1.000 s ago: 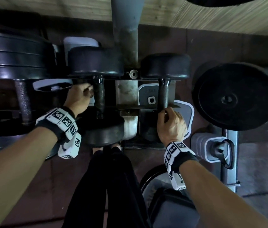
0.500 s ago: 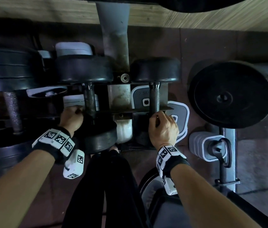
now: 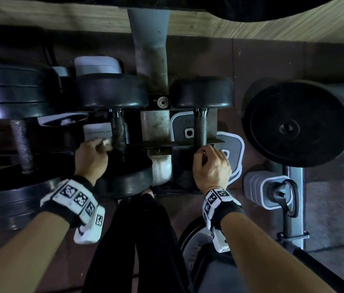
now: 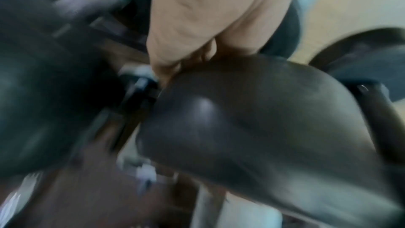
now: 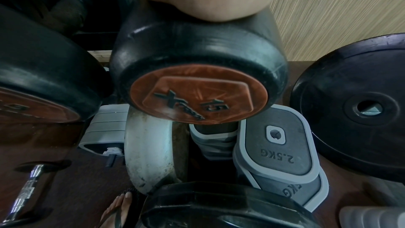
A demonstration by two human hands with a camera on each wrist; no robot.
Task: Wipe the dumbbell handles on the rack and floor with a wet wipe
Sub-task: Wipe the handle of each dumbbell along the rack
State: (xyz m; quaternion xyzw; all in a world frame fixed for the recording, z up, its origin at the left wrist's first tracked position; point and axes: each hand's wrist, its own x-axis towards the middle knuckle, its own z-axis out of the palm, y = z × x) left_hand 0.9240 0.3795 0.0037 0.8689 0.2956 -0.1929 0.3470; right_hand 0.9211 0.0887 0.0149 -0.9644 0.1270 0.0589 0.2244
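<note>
1. Our rack (image 3: 179,143) of dumbbells sits lower and more central in the head view than a second ago, so we have leaned in over it. The work area is unchanged.

2. Our left hand (image 3: 91,157) has slid down the left dumbbell handle (image 3: 118,130), from beside the upper collar a second ago to its lower end now, just above the near weight head (image 3: 128,178). We judge this one wiping stroke is about finished.

3. Our right hand (image 3: 211,163) has hardly moved. Its fingers are curled round the bottom of the right dumbbell handle (image 3: 200,130), at the rail, and we judge it is only steadying.

4. A pale scrap, probably the wet wipe (image 3: 106,142), shows at the left fingertips, pinched against the bar. The left wrist view is too blurred to confirm more.

5. The far-left knurled handle (image 3: 22,144) and the floor pieces, such as the grey 2.5 kg plates (image 5: 278,146), remain untouched, so most of the task is ahead.
</note>
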